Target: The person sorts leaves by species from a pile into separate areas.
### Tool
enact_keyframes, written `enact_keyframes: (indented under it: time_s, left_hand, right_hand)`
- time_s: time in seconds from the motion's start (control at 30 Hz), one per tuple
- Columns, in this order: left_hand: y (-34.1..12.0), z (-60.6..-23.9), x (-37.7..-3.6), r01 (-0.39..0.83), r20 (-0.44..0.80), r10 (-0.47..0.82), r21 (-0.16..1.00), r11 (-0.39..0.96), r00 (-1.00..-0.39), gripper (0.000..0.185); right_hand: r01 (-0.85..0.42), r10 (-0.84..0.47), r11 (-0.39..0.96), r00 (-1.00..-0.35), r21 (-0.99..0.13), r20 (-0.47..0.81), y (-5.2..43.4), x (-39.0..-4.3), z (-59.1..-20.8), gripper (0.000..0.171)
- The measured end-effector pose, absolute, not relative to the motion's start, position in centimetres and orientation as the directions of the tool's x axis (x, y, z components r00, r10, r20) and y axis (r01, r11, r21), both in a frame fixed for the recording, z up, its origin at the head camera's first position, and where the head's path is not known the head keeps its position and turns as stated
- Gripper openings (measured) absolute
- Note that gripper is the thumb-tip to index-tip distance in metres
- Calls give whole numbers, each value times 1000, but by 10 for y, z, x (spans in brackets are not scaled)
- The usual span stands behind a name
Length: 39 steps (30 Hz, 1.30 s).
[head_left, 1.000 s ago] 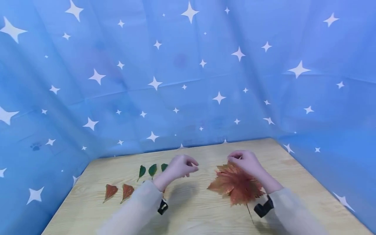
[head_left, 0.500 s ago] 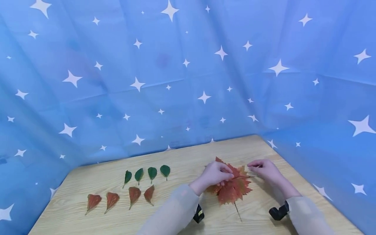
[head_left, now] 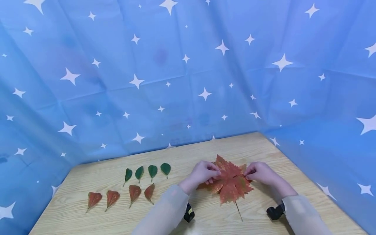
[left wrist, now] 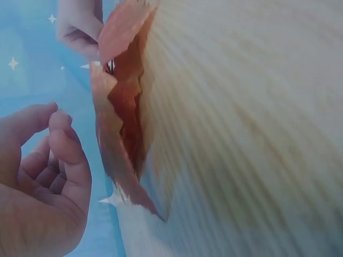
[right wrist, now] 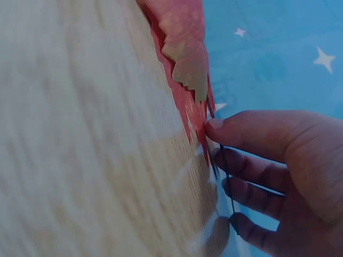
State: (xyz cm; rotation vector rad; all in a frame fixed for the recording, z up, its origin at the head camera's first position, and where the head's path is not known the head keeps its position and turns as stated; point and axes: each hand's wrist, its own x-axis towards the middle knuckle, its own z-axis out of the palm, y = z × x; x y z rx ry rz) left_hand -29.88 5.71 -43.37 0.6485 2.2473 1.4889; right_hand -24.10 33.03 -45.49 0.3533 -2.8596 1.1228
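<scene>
Red-orange maple leaves [head_left: 230, 184] overlap on the wooden table, one thin stem pointing toward the front edge. My left hand [head_left: 202, 173] hovers at the left part of the leaves. In the left wrist view, the left hand's thumb and index fingertips are close together, apart from the leaves, with nothing visible between them. At the right edge of the leaves, my right hand [head_left: 262, 173] pinches a maple leaf by its dark stem [right wrist: 224, 155], which runs along the fingers in the right wrist view. Part of the lower leaves is hidden underneath.
On the left lie a row of several small green leaves [head_left: 152, 171] and, nearer, a row of several reddish-brown leaves [head_left: 135, 193]. A blue curtain [head_left: 176, 81] with white stars hangs around the wooden table [head_left: 117, 222] at the back and sides.
My left hand went right to the maple leaves, then drew slightly back left. My right hand moved right, took a leaf's stem and brought it in beside the pile. The view shifted right.
</scene>
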Motion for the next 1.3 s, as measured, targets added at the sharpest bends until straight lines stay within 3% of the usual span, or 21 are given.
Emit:
enact_keyframes:
  time_s: [0.4,0.7,1.07,1.3]
  left_hand:
    - [53,-427,-291,211,-78,588,889,407,-805,20]
    - [72,-427,-260,366,-169,704,758,540,-689,41]
    - [91,-438,-251,568,-168,686,440,695,-708,50]
    - [75,-441,-262,607,-76,701,441,661,-709,56]
  right_hand:
    - [-216,-195,671,-974,-709,111,334,-242,-458,5]
    - [-211,-169,660,-977,-721,131,334,-243,-458,7]
    - [-113,-7,632,-990,-766,140,335,-242,-457,10]
    - [-74,55,621,-989,-780,137,343,-242,-456,14]
